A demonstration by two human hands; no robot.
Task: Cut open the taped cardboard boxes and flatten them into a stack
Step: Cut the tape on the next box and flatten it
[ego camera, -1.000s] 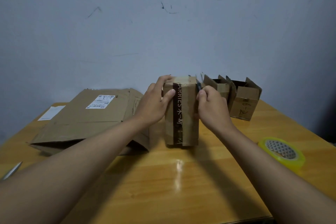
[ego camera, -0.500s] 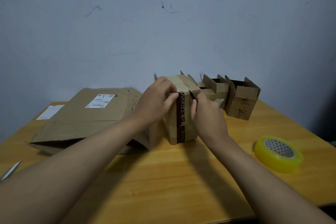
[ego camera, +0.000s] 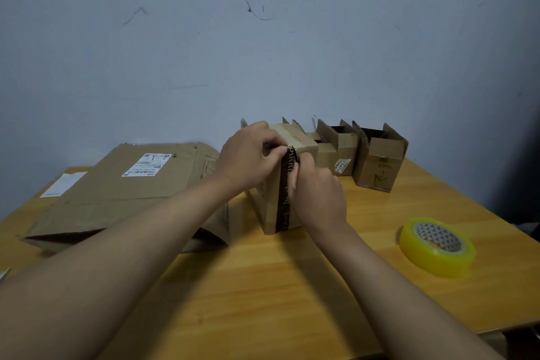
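A small cardboard box (ego camera: pixel 304 145) stands upright at the table's middle, with a strip of dark brown printed tape (ego camera: pixel 285 187) running down its near face. My left hand (ego camera: pixel 248 159) grips the box's top left corner, fingers curled over the edge. My right hand (ego camera: pixel 317 194) pinches the upper end of the tape, which is lifted off the box near the top edge. A large flattened box (ego camera: pixel 117 187) with a white label lies to the left. Two open small boxes (ego camera: pixel 380 159) stand behind on the right.
A yellow roll of clear tape (ego camera: pixel 436 245) lies on the wooden table (ego camera: pixel 263 286) at the right. A white paper (ego camera: pixel 62 184) lies at the far left edge. A metal tip (ego camera: pixel 4 275) shows at the left border. The wall is close behind.
The box has turned and tilted slightly, showing its top face. My right hand moved from the box's upper right edge down onto the tape and has peeled its top end loose.
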